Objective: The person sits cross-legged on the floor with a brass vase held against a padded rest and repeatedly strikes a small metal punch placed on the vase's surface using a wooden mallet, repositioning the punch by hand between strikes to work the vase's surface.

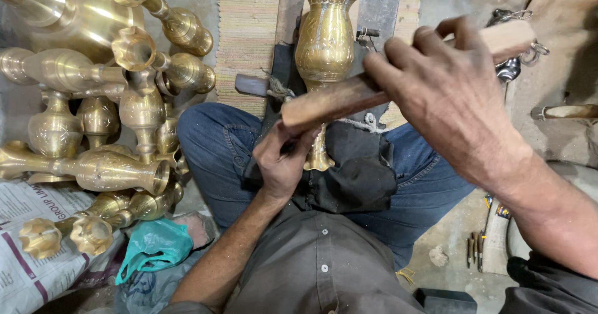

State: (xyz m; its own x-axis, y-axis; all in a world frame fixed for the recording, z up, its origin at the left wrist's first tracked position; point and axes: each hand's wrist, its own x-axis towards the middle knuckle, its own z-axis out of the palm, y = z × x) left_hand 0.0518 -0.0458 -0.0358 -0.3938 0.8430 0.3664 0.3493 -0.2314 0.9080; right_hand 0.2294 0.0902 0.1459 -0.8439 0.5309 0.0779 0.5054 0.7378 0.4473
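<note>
While the person sits cross-legged in jeans, a brass vase (325, 46) lies on a dark cloth (355, 171) over the lap, mouth pointing away, foot near the belly. Right hand (451, 93) has its grip wrapped tight around a wooden mallet (349, 99) held across the vase's narrow neck, and left hand (283, 161) sits just beside the vase's foot with fingers pinched on a small tool, mostly hidden under the mallet. Pile of finished brass vases (106, 102) lies to the left on the floor, with newspaper (25, 252) and a teal plastic bag (152, 245) near it.
</note>
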